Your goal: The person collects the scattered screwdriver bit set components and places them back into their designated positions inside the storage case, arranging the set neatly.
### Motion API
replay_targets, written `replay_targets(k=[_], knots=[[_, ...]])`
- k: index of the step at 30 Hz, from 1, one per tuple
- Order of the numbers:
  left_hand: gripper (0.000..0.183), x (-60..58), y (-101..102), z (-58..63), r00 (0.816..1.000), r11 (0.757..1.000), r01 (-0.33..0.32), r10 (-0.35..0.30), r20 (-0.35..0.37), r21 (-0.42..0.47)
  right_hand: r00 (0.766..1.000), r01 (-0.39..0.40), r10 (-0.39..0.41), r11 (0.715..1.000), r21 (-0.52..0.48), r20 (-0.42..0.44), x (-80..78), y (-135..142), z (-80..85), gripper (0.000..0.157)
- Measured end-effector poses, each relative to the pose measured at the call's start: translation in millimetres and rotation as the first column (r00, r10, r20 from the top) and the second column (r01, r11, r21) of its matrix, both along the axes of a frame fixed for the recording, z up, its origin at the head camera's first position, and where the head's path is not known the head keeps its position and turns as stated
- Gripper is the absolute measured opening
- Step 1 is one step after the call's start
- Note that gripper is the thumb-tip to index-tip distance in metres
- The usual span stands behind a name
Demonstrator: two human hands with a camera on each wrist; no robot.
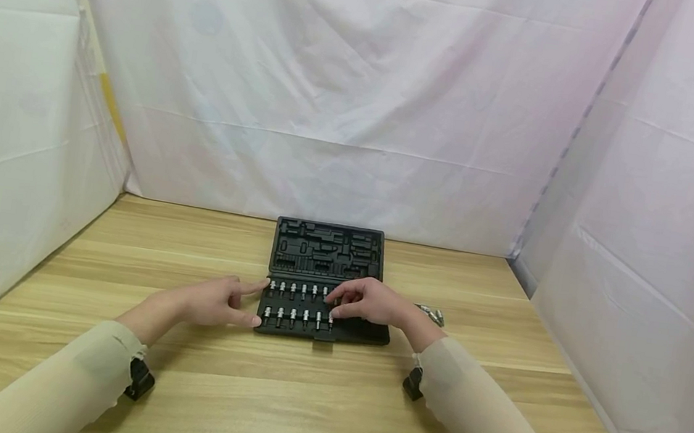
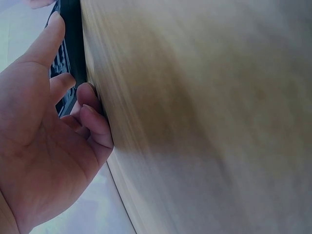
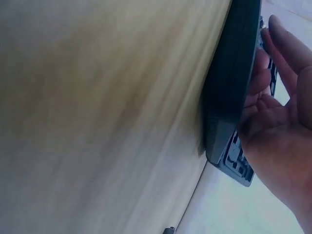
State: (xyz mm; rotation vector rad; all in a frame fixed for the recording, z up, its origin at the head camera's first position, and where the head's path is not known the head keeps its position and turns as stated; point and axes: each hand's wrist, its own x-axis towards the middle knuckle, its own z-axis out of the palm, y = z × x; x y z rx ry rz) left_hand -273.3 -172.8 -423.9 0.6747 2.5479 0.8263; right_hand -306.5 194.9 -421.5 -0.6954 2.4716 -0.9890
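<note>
A black socket case lies unfolded on the table, with bit sockets standing in two rows on its near half. My left hand touches the case's left side with extended thumb and index finger, spread apart; its other fingers are bent in the left wrist view. Over the case's right part, my right hand reaches to the end of the rows. Its thumb tip is beside the last near-row bit socket. Whether thumb and index finger pinch anything is unclear. That hand covers part of the case.
Several loose metal pieces lie on the wooden table right of the case, partly behind the right wrist. The raised case lid has moulded recesses. White cloth hangs behind and at both sides.
</note>
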Motion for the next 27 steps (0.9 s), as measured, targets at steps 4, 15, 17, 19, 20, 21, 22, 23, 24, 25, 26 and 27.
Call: replay_targets(k=[4, 15, 17, 19, 20, 21, 22, 23, 24, 25, 26, 27], knots=[[0.093, 0.5, 0, 1.5, 1.0, 1.0, 0.003, -0.003, -0.004, -0.003, 0.999, -0.03, 0.031, 0.999, 0.029, -0.01, -4.7, 0, -1.1, 0.029], [0.092, 0.3, 1, 1.9, 1.0, 1.0, 0.003, -0.003, -0.003, -0.009, 0.999, -0.026, 0.028, 0.996, 0.086, -0.024, -8.6, -9, -3.3, 0.029], [0.092, 0.6, 1, 2.1, 1.0, 1.0, 0.004, -0.005, -0.003, -0.011, 0.999, -0.02, 0.023, 0.996, 0.089, -0.025, -8.0, -11, -2.6, 0.029], [0.092, 0.7, 1, 2.3, 1.0, 1.0, 0.007, -0.007, -0.002, -0.012, 0.999, -0.014, 0.017, 0.995, 0.095, -0.028, -7.0, -12, -1.2, 0.028], [0.092, 0.8, 1, 2.4, 1.0, 1.0, 0.009, -0.009, -0.003, -0.013, 1.0, -0.01, 0.013, 0.995, 0.097, -0.027, -6.3, -12, -0.5, 0.027], [0.092, 1.0, 1, 2.5, 1.0, 1.0, 0.01, -0.01, -0.004, -0.015, 1.0, -0.006, 0.009, 0.995, 0.101, -0.025, -5.5, -13, 0.1, 0.027], [0.092, 1.2, 2, 2.8, 1.0, 1.0, 0.011, -0.011, -0.003, -0.016, 1.0, -0.002, 0.005, 0.994, 0.106, -0.024, -4.4, -14, 0.9, 0.027], [0.092, 1.2, 2, 2.9, 1.0, 1.0, 0.013, -0.013, -0.003, -0.016, 1.0, 0.002, 0.001, 0.994, 0.111, -0.024, -3.7, -14, 1.3, 0.027], [0.092, 1.0, 2, 2.8, 1.0, 1.0, 0.015, -0.015, -0.005, -0.016, 1.0, 0.007, -0.005, 0.993, 0.114, -0.021, -3.0, -15, 1.8, 0.026], [0.092, 0.9, 2, 2.8, 1.0, 1.0, 0.016, -0.016, -0.006, -0.017, 1.0, 0.01, -0.007, 0.993, 0.118, -0.022, -2.8, -15, 1.7, 0.026], [0.092, 0.8, 2, 2.9, 1.0, 1.0, 0.017, -0.017, -0.006, -0.015, 1.0, 0.012, -0.009, 0.992, 0.123, -0.024, -2.7, -16, 1.8, 0.026], [0.092, 0.6, 2, 2.9, 1.0, 1.0, 0.017, -0.017, -0.007, -0.015, 1.0, 0.013, -0.01, 0.992, 0.129, -0.029, -2.6, -17, 1.9, 0.025]])
